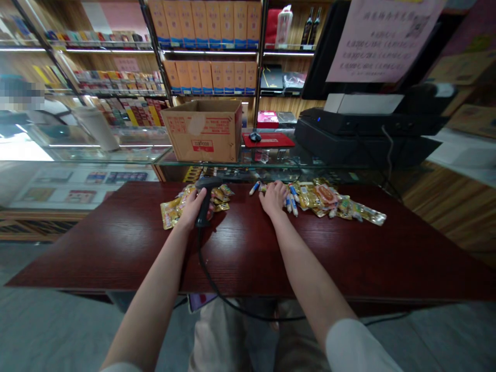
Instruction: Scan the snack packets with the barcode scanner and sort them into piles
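Note:
My left hand (192,207) is wrapped round the handle of a black barcode scanner (204,199), whose cable runs down off the table's front edge. The scanner's head is over a small heap of yellow snack packets (172,209). My right hand (273,199) lies on the dark red table (248,253) with its fingers over several small blue-and-white tubes (291,202). Whether those fingers grip one is hidden. To its right spreads a larger pile of yellow and orange snack packets (337,202).
Behind the table runs a glass counter (116,155) with a cardboard box (203,129), a mouse on a red pad (267,139) and a black till with a printer (368,129). Shelves of goods line the back wall. A paper notice (382,39) hangs at upper right.

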### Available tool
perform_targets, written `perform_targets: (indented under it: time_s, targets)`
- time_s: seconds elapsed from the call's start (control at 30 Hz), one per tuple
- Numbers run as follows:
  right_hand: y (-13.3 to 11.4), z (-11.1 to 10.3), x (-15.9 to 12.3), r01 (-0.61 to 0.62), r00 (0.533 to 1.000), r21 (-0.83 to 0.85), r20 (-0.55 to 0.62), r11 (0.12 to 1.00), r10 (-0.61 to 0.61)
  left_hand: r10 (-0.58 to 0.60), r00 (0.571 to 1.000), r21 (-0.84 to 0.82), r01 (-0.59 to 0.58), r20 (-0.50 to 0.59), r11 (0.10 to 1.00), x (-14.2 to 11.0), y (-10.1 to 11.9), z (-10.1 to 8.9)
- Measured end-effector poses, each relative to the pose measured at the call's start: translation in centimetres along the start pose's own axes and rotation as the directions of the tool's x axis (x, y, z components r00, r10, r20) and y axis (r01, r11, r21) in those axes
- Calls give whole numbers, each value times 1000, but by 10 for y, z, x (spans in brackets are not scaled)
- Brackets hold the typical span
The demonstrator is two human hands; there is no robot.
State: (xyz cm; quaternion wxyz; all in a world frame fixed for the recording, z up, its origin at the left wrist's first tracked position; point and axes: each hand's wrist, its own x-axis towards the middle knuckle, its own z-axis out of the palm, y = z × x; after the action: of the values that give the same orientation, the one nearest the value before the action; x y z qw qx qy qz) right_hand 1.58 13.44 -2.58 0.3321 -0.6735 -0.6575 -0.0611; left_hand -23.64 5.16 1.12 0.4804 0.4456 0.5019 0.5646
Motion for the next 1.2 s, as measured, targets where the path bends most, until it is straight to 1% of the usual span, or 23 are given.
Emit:
perform_targets:
  time_s: [0.07,0.13,0.17,0.2,0.23,0.27,0.3,0.37,0.47,0.53,0.6,0.67,0.73,0.8,0.87,0.9,0.93,0.97,1.0,1.03,1.07,1.13,1.2]
  targets:
    - [-2,3,-1,172,984,29,41,985,-173,36,997,-11,-37,-74,999,-1,3,-2]
    - [-7,8,-4,320,935,41,149,947,-322,79,988,-34,-84,-130,996,-2,6,-5]
    - [-9,10,-6,358,908,39,221,933,-357,91,984,-48,-99,-150,994,-2,7,-6]
    - [-11,12,-7,366,888,31,286,930,-360,93,983,-59,-104,-161,993,-3,8,-7]
    - [-13,14,-8,349,880,17,336,937,-334,87,982,-65,-99,-165,993,-3,8,-8]
    - [-14,16,-9,313,885,-4,363,950,-290,79,983,-68,-91,-166,993,-3,8,-9]
    - [-15,17,-9,266,900,-29,364,964,-238,71,983,-69,-83,-168,994,-3,9,-10]
    - [-12,19,-8,181,936,-71,319,981,-150,60,985,-69,-72,-162,995,-3,8,-11]
    - [1,21,-3,83,974,-103,217,991,-59,58,989,-75,-69,-137,995,-2,7,-13]
    - [12,19,-1,13,988,-106,152,994,4,64,990,-79,-74,-123,994,-2,6,-14]
    - [21,15,1,-30,992,-100,117,995,42,66,991,-80,-76,-120,994,-2,5,-15]
    - [21,8,3,-11,995,-82,99,997,19,61,991,-77,-71,-119,995,-2,5,-16]
    - [11,3,5,71,995,-33,78,997,-68,60,991,-79,-70,-119,994,-1,4,-16]
    - [-10,2,7,176,981,52,77,983,-180,66,991,-93,-77,-113,993,0,4,-16]
    - [-37,9,11,253,947,151,165,956,-276,74,992,-108,-86,-103,990,1,3,-16]
    - [-51,15,12,273,917,194,243,942,-316,74,992,-111,-85,-98,990,1,3,-16]
    - [-64,22,13,264,883,229,333,937,-331,71,993,-112,-81,-91,990,2,2,-16]
    - [-75,29,14,220,856,242,416,945,-306,66,994,-109,-75,-84,991,2,2,-16]
    - [-84,36,15,175,839,236,473,956,-270,62,995,-106,-70,-78,992,2,1,-16]
    - [-90,42,15,156,837,221,487,963,-248,61,995,-104,-69,-74,992,2,1,-16]
    - [-93,48,16,143,841,206,490,968,-228,63,995,-103,-70,-72,992,1,0,-16]
    - [-92,54,16,126,865,196,458,972,-204,67,995,-107,-75,-73,991,1,0,-16]
    - [-83,57,18,62,892,259,419,964,-170,72,994,-107,-80,-81,991,0,0,-15]
